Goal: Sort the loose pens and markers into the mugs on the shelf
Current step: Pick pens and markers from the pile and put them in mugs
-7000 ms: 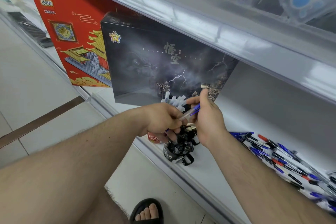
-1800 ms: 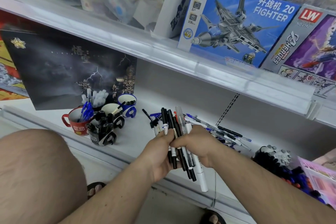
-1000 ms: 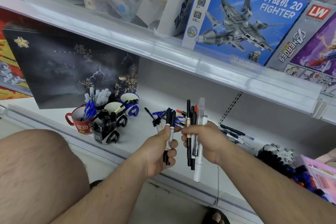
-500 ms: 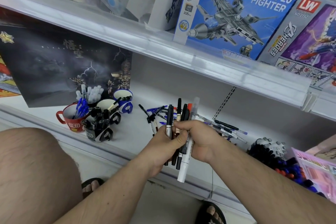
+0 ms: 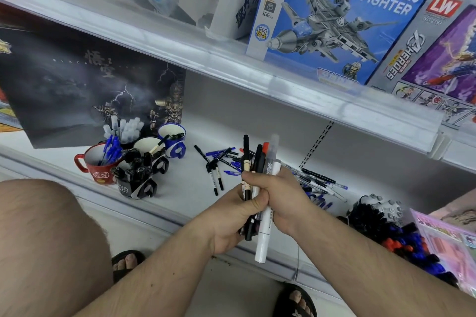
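My left hand (image 5: 231, 216) and my right hand (image 5: 280, 198) meet in front of the shelf edge, both gripping one upright bundle of pens and markers (image 5: 257, 162), black ones plus a thick white marker (image 5: 264, 239). Left of them stand the mugs: a red mug (image 5: 95, 165) with blue pens, a black mug (image 5: 136, 183) full of black markers, a white mug (image 5: 152, 147), a blue-and-white mug (image 5: 175, 141), and behind them a cup of white markers (image 5: 126, 128). Loose pens (image 5: 219, 162) lie on the white shelf (image 5: 180, 183) behind my hands.
More loose pens (image 5: 319, 183) spread to the right, next to a heap of black, blue and red markers (image 5: 391, 231). A dark box (image 5: 77, 85) leans behind the mugs. The upper shelf rail (image 5: 231, 59) overhangs. My knee (image 5: 46, 239) is at lower left.
A second ago each hand held its own pens apart; the hands have come together and now grip the pens as one bundle.
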Demonstrator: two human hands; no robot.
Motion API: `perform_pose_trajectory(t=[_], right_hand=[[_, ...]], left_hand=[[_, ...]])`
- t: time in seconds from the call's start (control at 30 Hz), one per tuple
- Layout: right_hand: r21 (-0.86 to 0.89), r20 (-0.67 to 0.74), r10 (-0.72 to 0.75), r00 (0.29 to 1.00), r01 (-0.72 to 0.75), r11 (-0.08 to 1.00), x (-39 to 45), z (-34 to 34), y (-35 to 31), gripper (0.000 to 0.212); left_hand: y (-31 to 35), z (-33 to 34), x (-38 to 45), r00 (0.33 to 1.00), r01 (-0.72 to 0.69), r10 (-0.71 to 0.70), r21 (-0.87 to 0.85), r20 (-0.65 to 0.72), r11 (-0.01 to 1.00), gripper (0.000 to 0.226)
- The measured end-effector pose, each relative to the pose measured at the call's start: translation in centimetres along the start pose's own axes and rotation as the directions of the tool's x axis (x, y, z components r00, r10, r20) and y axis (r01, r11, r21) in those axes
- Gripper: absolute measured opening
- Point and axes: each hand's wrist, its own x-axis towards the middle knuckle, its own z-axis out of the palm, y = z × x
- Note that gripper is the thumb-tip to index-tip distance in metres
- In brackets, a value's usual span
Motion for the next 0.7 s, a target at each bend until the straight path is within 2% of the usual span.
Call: perform_pose_trajectory(t=[0.13, 0.23, 0.33, 0.4, 0.47, 0.57, 0.63, 0.7], right_hand=[[-0.003, 0.001, -0.081, 0.997, 0.081, 0.997, 0.0, 0.2, -0.2, 0.022], [-0.046, -0.009, -0.105, 0.994, 0.105, 0.993, 0.0, 0.2, -0.1, 0.049], [-0.237, -0.038, -0.21, 0.977, 0.196, 0.952, 0.4, -0.3, 0.1, 0.083], [-0.397, -0.039, -0.281, 0.959, 0.243, 0.885, 0.7, -0.6, 0.3, 0.093], [-0.424, -0.029, -0.331, 0.943, 0.289, 0.859, 0.7, -0.6, 0.6, 0.085], [-0.371, -0.046, -0.382, 0.923, 0.339, 0.865, 0.9, -0.4, 1.0, 0.04], [-0.303, -0.087, -0.354, 0.931, 0.314, 0.9, 1.0, -0.1, 0.9, 0.02], [-0.208, -0.16, -0.269, 0.95, 0.234, 0.95, 1.0, 0.2, 0.4, 0.011]], left_hand=[[0.1, 0.1, 0.0, 0.998, 0.039, -0.035, -0.077, 0.052, 0.996, 0.045], [0.5, 0.1, -0.2, 0.995, 0.058, -0.051, -0.086, 0.08, 0.995, 0.039], [0.5, -0.4, -0.3, 0.996, 0.07, -0.067, -0.048, 0.061, 0.996, 0.025], [0.7, -0.8, -0.3, 0.997, 0.056, -0.057, 0.02, 0.06, 0.998, 0.02], [1.1, -1.2, -0.3, 0.996, 0.047, -0.052, 0.062, 0.067, 0.997, 0.02], [1.7, -1.3, -0.4, 0.995, 0.046, -0.053, 0.08, 0.087, 0.996, 0.026], [1.9, -1.4, -0.4, 0.993, 0.037, -0.046, 0.085, 0.105, 0.996, 0.023], [1.9, -1.4, -0.4, 0.994, 0.039, -0.051, 0.114, 0.1, 0.993, 0.02]])
